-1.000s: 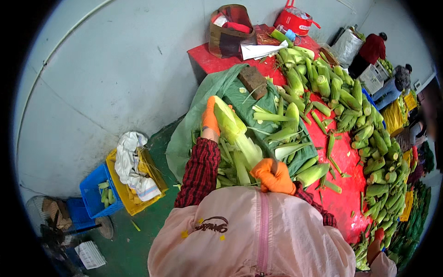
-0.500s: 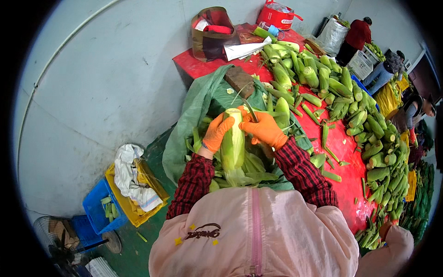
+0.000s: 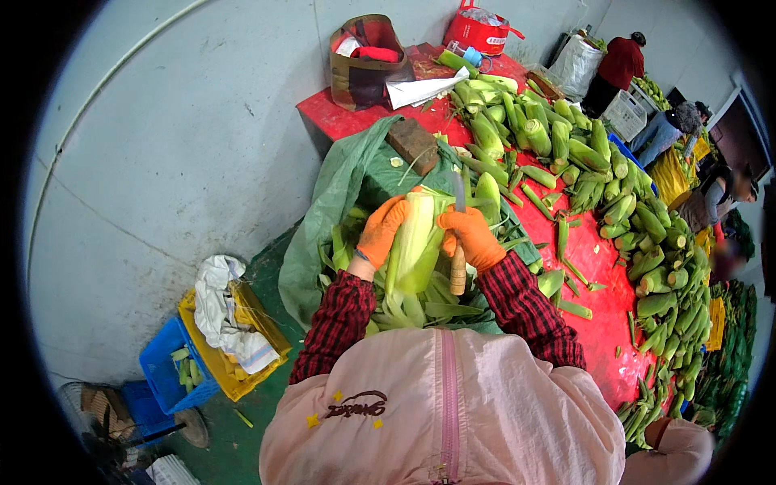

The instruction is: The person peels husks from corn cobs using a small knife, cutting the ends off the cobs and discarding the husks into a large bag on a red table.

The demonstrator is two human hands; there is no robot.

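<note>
My left hand (image 3: 382, 233), in an orange glove, is closed round the side of an ear of corn (image 3: 416, 242) held upright in front of my chest. Pale green husk leaves hang loose toward its lower end. In my right hand (image 3: 475, 238), also gloved in orange, is a knife (image 3: 458, 276) with a wooden handle, its blade pointing up and away. The fingertips of that hand are close against the corn's right side; whether they also pinch a husk leaf I cannot tell. Beneath both hands, stripped husks lie on a green woven sack (image 3: 311, 242).
A large heap of corn in husks (image 3: 602, 162) covers much of the red table (image 3: 594, 299). Beyond the sack are a brown block (image 3: 413, 145), a patterned bag (image 3: 356, 85) and a red bag (image 3: 477, 32). Yellow (image 3: 257, 380) and blue (image 3: 162, 356) crates stand at left. Several people work at right.
Husk on the corn has opened and spread downward. The knife has swung more upright, and its wooden handle now shows below my right hand, which has moved slightly off the corn's top.
</note>
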